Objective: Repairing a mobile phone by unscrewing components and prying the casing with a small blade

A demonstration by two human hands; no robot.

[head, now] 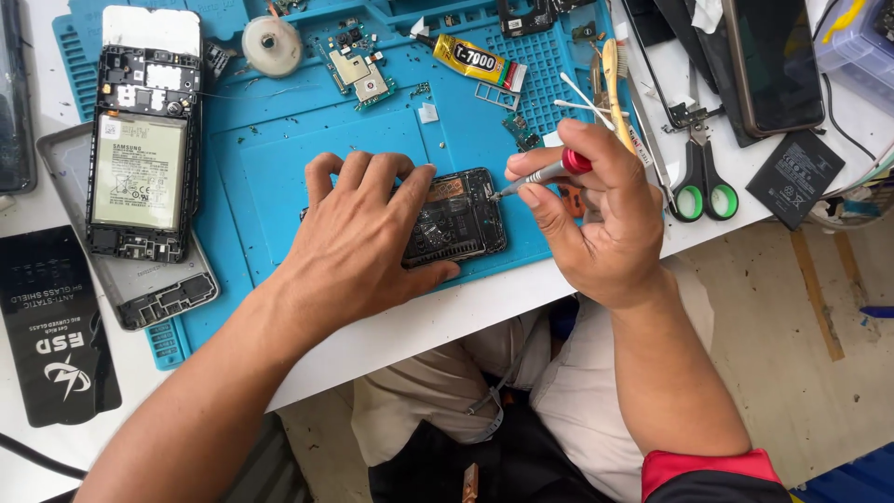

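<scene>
1. My left hand point(358, 247) lies flat on an opened phone point(456, 219), fingers spread and curled over its top edge, thumb along its near edge, pinning it down.
2. That phone sits on the blue work mat point(279, 158), near the mat's front edge, roughly centre of the view. Its back is off and the dark insides show.
3. My right hand point(596, 219) has its fingers closed round a small screwdriver point(540, 174) with a red collar, pinched between thumb and forefinger.
4. The screwdriver tip touches the right end of the phone, close to its upper corner.
5. Left on the mat: a second phone point(144, 140), back off, battery showing, lying over a grey back cover point(163, 284).
6. Top of the mat: a round white spool point(271, 45), a small circuit board point(358, 73), a yellow glue tube point(475, 61).
7. Right of my right hand: a toothbrush point(613, 79), cotton swabs point(582, 101), then scissors point(703, 177) with green-lined handles on the white table point(410, 321).
8. Far right: a dark phone point(773, 61) face down and a loose black battery point(794, 177).
9. Far left: a black flat packet point(51, 326) on the table, well apart from both hands.
</scene>
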